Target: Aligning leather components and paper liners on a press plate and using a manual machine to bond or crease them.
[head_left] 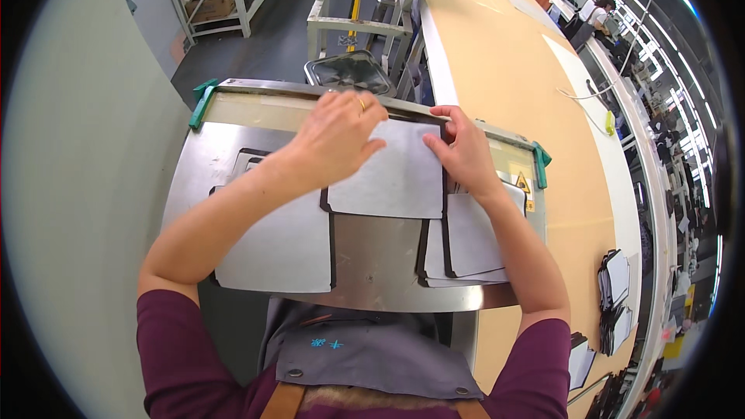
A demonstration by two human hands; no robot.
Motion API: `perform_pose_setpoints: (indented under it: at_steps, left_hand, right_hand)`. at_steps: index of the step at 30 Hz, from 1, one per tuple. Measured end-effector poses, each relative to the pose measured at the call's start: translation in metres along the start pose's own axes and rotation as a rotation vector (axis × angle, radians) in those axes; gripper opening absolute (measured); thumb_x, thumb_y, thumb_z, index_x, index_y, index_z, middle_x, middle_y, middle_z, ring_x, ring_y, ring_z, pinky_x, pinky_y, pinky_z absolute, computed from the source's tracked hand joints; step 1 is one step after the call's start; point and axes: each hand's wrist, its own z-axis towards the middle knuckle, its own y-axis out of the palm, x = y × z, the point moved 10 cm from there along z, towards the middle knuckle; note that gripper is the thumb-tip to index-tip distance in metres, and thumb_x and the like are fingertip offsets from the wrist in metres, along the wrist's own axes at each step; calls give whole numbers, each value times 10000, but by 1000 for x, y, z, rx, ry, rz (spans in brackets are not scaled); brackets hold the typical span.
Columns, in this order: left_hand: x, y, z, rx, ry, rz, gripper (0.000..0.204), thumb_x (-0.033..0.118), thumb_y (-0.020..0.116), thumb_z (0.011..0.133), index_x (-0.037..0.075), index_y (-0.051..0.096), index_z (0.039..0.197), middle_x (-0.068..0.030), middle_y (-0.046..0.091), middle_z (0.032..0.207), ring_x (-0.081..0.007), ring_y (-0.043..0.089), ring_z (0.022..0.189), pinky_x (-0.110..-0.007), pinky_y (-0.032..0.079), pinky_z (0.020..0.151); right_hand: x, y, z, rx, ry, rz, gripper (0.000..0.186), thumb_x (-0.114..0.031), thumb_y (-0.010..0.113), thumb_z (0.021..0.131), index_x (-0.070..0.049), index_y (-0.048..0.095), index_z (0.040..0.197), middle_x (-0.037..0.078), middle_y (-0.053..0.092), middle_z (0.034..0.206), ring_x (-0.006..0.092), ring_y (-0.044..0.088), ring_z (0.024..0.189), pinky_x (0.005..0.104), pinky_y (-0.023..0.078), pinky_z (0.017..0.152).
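Note:
A flat white panel (392, 174) with black edges lies on the metal work surface, its far edge against the bar of the machine bed. Over its far left corner is my left hand (337, 136), fingers slightly bent and thumb held apart. My right hand (464, 151) touches the panel's far right corner, thumb on the white face and index finger stretched toward the bar. Another white panel (279, 252) lies below my left forearm. A few overlapping white panels (477, 237) lie on the right, partly under my right forearm.
Green clamps (203, 105) sit at the bed's far corners. A long tan table (504, 70) runs along the right, with stacks of black-edged panels (615, 283) on it. Beyond the bed stand a stool (349, 71) and a white-framed bench. A person (596, 14) works far off.

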Motion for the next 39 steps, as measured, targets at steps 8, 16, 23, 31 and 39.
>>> perform_pose_setpoints:
  at_steps: [8, 16, 23, 31, 39]
  left_hand:
    - [11, 39, -26, -220, -68, 133, 722, 521, 588, 914, -32, 463, 1363, -212, 424, 1476, -318, 379, 1395, -505, 162, 1196]
    - [0, 47, -18, -171, -60, 278, 852, 627, 485, 926, -72, 400, 1406, -236, 413, 1477, -302, 325, 1434, -498, 29, 1218]
    - [-6, 48, -23, -157, -64, 208, 825, 574, 568, 906, -69, 413, 1399, -231, 384, 1485, -313, 307, 1435, -512, 66, 1208]
    - [-3, 30, -24, -44, -75, 114, 743, 492, 678, 858, -60, 480, 1313, -216, 462, 1289, -363, 413, 1257, -477, 247, 1117]
    - [-51, 26, -16, -195, -373, -55, 370, 280, 729, 842, 16, 553, 1033, -122, 582, 981, -292, 531, 1029, -395, 417, 910]
  right_hand:
    - [-36, 2, -37, 53, -384, -473, 478, -263, 681, 884, -26, 556, 1279, 152, 563, 1294, 341, 532, 1189, 460, 422, 1008]
    - [-20, 28, -40, -63, -362, -682, 654, -447, 550, 961, 18, 449, 1409, 196, 405, 1496, 328, 377, 1396, 488, 248, 1165]
    - [-20, 31, -39, -41, -377, -678, 623, -402, 578, 950, 4, 453, 1405, 179, 416, 1479, 351, 393, 1368, 478, 284, 1141]
    - [-32, 28, -42, -10, -414, -660, 592, -383, 620, 923, 15, 505, 1346, 168, 475, 1340, 345, 422, 1282, 438, 346, 1082]
    - [-34, 17, -41, 58, -439, -511, 643, -357, 674, 892, 5, 465, 1381, 172, 487, 1342, 360, 453, 1248, 433, 367, 1062]
